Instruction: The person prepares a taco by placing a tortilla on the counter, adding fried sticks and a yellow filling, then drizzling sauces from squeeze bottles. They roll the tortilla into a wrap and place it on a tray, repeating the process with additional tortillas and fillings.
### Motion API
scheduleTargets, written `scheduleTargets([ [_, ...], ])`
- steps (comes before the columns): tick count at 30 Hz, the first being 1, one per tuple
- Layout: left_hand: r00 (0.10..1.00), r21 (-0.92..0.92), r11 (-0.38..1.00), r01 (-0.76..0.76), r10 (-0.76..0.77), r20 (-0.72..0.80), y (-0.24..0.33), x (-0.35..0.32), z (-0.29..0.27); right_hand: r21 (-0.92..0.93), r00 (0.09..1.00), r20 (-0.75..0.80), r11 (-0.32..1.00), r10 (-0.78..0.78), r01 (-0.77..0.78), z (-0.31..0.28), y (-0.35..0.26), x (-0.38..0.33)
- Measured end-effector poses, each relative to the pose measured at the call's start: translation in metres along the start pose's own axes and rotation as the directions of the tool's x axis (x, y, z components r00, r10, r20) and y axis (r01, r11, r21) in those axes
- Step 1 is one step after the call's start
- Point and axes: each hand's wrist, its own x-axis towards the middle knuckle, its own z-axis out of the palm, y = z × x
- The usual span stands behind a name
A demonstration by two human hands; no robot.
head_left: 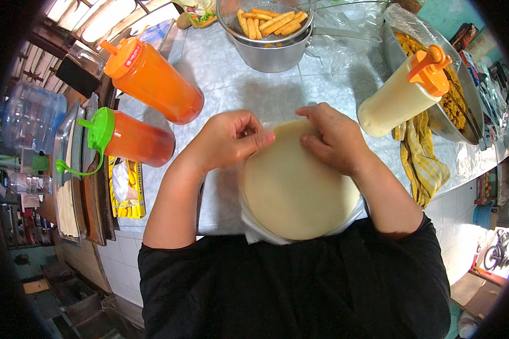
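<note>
A round stack of pale, thin flatbread (300, 192) lies in front of me on white plastic wrap (253, 227), close against my black shirt. My left hand (234, 138) is at its far left edge, fingers curled and the thumb closed over the rim of the flatbread. Across the far right part of the stack rests my right hand (336, 141). Its index finger reaches past the far edge and its thumb lies on the pale surface, with a gap between them. The undersides of the fingers are hidden.
Orange-capped (158, 85) and green-capped (136, 137) sauce bottles stand left. A pot (271, 56) bears a strainer of fries (268, 24) at the back. To the right are a cream sauce bottle (398, 96), a yellow checked cloth (421, 161) and a metal basin (475, 85) of yellow food.
</note>
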Motion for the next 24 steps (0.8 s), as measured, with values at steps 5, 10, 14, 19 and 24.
scheduleTargets([
  [5, 0.991, 0.174, 0.982, 0.072, -0.090, 0.096, 0.010, -0.002, 0.003, 0.031, 1.000, 0.009, 0.999, -0.027, 0.026, 0.005, 0.009, -0.001],
  [10, 0.951, 0.452, 0.870, -0.195, 0.281, -0.131, 0.018, -0.012, 0.028, 0.030, 0.999, -0.022, 0.999, -0.030, 0.030, 0.006, 0.003, 0.001],
  [14, 0.788, 0.585, 0.709, -0.394, 0.588, -0.182, 0.015, -0.009, 0.045, 0.023, 0.998, -0.051, 0.999, -0.032, 0.033, 0.004, 0.000, 0.001],
  [19, 0.857, 0.268, 0.891, -0.367, 0.436, -0.276, 0.017, -0.009, 0.046, 0.095, 0.990, -0.131, 0.993, -0.059, 0.071, 0.006, 0.004, -0.001],
  [24, 0.977, -0.420, 0.894, -0.155, 0.077, -0.197, 0.004, -0.003, 0.041, 0.120, 0.987, -0.149, 0.990, -0.053, 0.071, 0.005, 0.003, -0.001],
])
